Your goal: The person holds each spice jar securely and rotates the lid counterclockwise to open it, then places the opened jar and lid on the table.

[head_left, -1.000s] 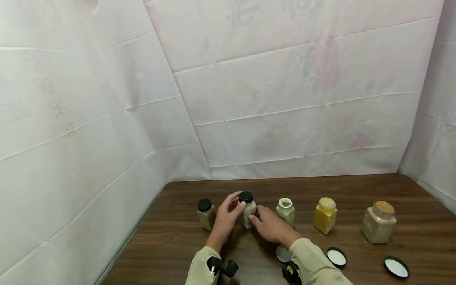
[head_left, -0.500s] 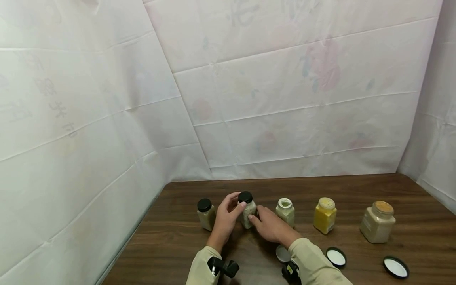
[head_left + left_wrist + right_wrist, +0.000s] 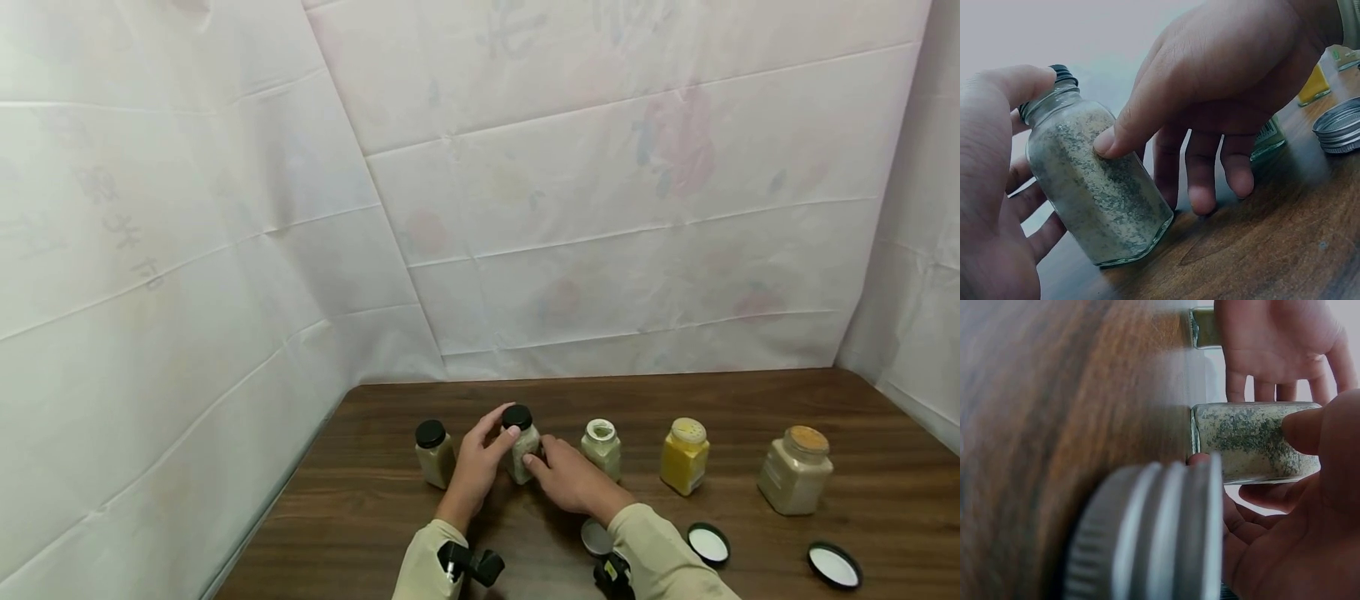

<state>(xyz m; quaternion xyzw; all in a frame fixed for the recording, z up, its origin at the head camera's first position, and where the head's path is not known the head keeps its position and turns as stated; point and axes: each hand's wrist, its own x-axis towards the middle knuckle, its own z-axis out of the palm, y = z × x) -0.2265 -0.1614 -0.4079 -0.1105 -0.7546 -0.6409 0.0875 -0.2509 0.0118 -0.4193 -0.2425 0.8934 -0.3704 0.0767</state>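
A square glass jar with a black screw lid stands on the table between my hands. Pale and dark green flecked seasoning fills it, seen closely in the left wrist view. My left hand holds the lid, its thumb against the near side and its fingers round behind. Lower down, my right hand grips the jar's body, thumb pressed on the front face. In the right wrist view the right thumb lies on the glass, while the other fingers reach beneath and behind the jar.
Left of my hands stands a second black-lidded jar. To the right are lidless jars: a pale green one, a yellow one and a wider beige one. Near them lie a silvery lid and two upturned black-rimmed lids. White sheeting surrounds the table.
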